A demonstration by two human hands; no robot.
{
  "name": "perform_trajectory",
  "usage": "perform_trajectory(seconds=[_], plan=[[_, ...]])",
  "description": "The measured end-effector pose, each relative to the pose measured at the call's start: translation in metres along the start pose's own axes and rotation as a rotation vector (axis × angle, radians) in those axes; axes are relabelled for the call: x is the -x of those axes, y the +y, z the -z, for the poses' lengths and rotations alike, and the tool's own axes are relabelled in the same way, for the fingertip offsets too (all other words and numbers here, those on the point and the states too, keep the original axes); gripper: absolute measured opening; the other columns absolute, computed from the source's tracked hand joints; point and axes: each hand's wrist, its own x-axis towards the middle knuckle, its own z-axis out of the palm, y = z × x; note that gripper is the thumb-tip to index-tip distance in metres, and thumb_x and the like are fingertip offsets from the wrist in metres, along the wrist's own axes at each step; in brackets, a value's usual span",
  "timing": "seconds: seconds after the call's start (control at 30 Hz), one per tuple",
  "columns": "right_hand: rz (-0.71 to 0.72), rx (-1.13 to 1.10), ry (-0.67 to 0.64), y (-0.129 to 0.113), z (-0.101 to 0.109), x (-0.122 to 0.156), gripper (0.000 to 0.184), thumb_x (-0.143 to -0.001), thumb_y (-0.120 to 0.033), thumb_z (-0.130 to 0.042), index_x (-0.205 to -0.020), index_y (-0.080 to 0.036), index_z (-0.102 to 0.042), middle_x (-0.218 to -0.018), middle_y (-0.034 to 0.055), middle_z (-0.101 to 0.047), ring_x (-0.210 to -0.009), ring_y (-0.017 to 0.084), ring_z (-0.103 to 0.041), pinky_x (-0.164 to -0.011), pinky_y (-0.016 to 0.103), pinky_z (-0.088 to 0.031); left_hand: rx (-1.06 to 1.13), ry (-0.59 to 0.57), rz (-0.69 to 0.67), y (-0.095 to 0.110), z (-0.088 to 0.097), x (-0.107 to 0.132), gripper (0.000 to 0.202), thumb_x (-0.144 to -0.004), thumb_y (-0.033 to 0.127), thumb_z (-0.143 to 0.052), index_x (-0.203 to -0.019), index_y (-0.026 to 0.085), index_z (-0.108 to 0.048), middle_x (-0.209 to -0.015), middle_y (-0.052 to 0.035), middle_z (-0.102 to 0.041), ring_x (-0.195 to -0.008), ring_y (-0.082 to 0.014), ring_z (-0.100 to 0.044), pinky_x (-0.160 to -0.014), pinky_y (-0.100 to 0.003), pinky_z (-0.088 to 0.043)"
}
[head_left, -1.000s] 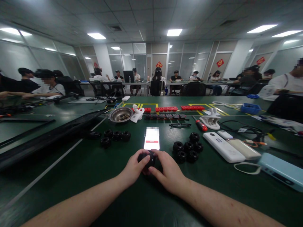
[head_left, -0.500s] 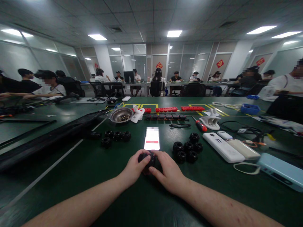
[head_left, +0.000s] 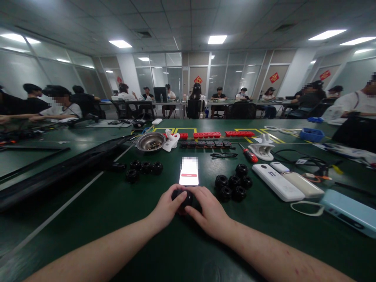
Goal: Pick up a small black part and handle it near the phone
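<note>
Both my hands meet on one small black wheel [head_left: 182, 198] resting on the green table [head_left: 117, 211]. My left hand [head_left: 167, 209] pinches its left side and my right hand [head_left: 209, 212] grips its right side, fingers curled round it. Just beyond the wheel lies a lit phone [head_left: 188, 174]. Several loose black wheels [head_left: 233, 183] sit to the right of my hands, and another row of black wheels [head_left: 143, 168] lies to the left.
A metal bowl [head_left: 150, 141], white clamps [head_left: 261, 150], a red-handled screwdriver [head_left: 248, 154], red and black part strips [head_left: 207, 135], white power banks [head_left: 277, 182] and cables [head_left: 305, 160] lie farther out. A long black bar [head_left: 58, 172] crosses the left. People sit at the surrounding tables.
</note>
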Motion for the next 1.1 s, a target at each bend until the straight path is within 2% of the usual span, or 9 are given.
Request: perform_trajectory(seconds=[0.17,0.4,0.5,0.63,0.73,0.9,0.97,1.1], plan=[[-0.124,0.021,-0.049,0.0009,-0.0001,-0.0003,0.030,-0.081,-0.029,-0.044,-0.110,-0.021,-0.045,-0.096,0.0063,-0.056,-0.086,0.019,-0.051,-0.075,0.034,-0.041,0.052,-0.028,-0.028,-0.0029,0.0002,0.0004,0.027,-0.074,0.041,-0.046,-0.088,0.018,-0.043,-0.079,0.0002,-0.053,-0.060,-0.0126,-0.056,-0.051,-0.025,-0.046],[0.027,0.012,-0.021,0.0010,-0.0018,-0.0014,0.047,-0.074,-0.016,-0.051,-0.118,-0.025,-0.037,-0.109,0.0044,-0.050,-0.099,0.019,-0.045,-0.085,0.036,-0.037,0.086,0.046,0.006,-0.0078,-0.0001,-0.0049,0.033,-0.072,0.046,-0.046,-0.089,0.018,-0.043,-0.073,0.0011,-0.052,-0.055,-0.0119,-0.054,-0.046,-0.023,-0.043],[-0.006,0.020,-0.002,0.0013,-0.0021,-0.0001,0.050,-0.074,-0.021,-0.053,-0.120,-0.024,-0.034,-0.112,0.0056,-0.049,-0.101,0.020,-0.044,-0.086,0.037,-0.037,0.085,0.050,-0.020,-0.0067,-0.0003,-0.0035,0.030,-0.071,0.043,-0.048,-0.088,0.019,-0.044,-0.077,0.0003,-0.052,-0.061,-0.0129,-0.055,-0.048,-0.023,-0.044],[-0.094,0.022,-0.003,0.0035,-0.0019,0.0018,0.043,-0.077,-0.032,-0.051,-0.117,-0.022,-0.038,-0.102,0.0067,-0.054,-0.090,0.020,-0.050,-0.078,0.036,-0.041,0.049,-0.006,-0.016,0.0000,-0.0009,0.0022,0.028,-0.070,0.041,-0.050,-0.087,0.020,-0.045,-0.084,-0.0010,-0.052,-0.068,-0.0151,-0.055,-0.054,-0.026,-0.047],[-0.051,0.033,-0.006,0.0042,-0.0014,0.0014,0.035,-0.077,-0.029,-0.050,-0.111,-0.022,-0.045,-0.098,0.0054,-0.056,-0.088,0.019,-0.051,-0.076,0.035,-0.041,0.015,-0.040,-0.003,0.0019,-0.0007,0.0032,0.028,-0.071,0.040,-0.050,-0.088,0.019,-0.045,-0.086,-0.0015,-0.052,-0.068,-0.0149,-0.055,-0.056,-0.027,-0.047],[0.062,0.008,0.022,0.0028,-0.0016,-0.0002,0.045,-0.074,-0.016,-0.052,-0.116,-0.024,-0.040,-0.110,0.0047,-0.049,-0.101,0.019,-0.044,-0.086,0.035,-0.036,0.001,-0.027,-0.025,-0.0044,0.0011,-0.0019,0.029,-0.074,0.041,-0.046,-0.091,0.018,-0.043,-0.076,0.0004,-0.052,-0.054,-0.0100,-0.053,-0.049,-0.024,-0.044],[0.059,0.007,0.035,0.0025,-0.0018,-0.0001,0.047,-0.072,-0.016,-0.054,-0.116,-0.024,-0.039,-0.111,0.0049,-0.048,-0.102,0.019,-0.043,-0.087,0.035,-0.036,0.004,-0.025,-0.046,-0.0049,0.0013,-0.0023,0.029,-0.073,0.041,-0.047,-0.090,0.018,-0.044,-0.078,0.0000,-0.052,-0.056,-0.0106,-0.054,-0.049,-0.023,-0.044],[-0.040,0.025,0.040,0.0042,-0.0013,0.0000,0.047,-0.073,-0.027,-0.055,-0.116,-0.020,-0.038,-0.105,0.0072,-0.052,-0.094,0.020,-0.048,-0.081,0.037,-0.039,0.004,-0.022,-0.046,-0.0015,0.0008,-0.0004,0.028,-0.071,0.041,-0.049,-0.089,0.019,-0.044,-0.081,-0.0007,-0.053,-0.063,-0.0128,-0.055,-0.049,-0.023,-0.044]])
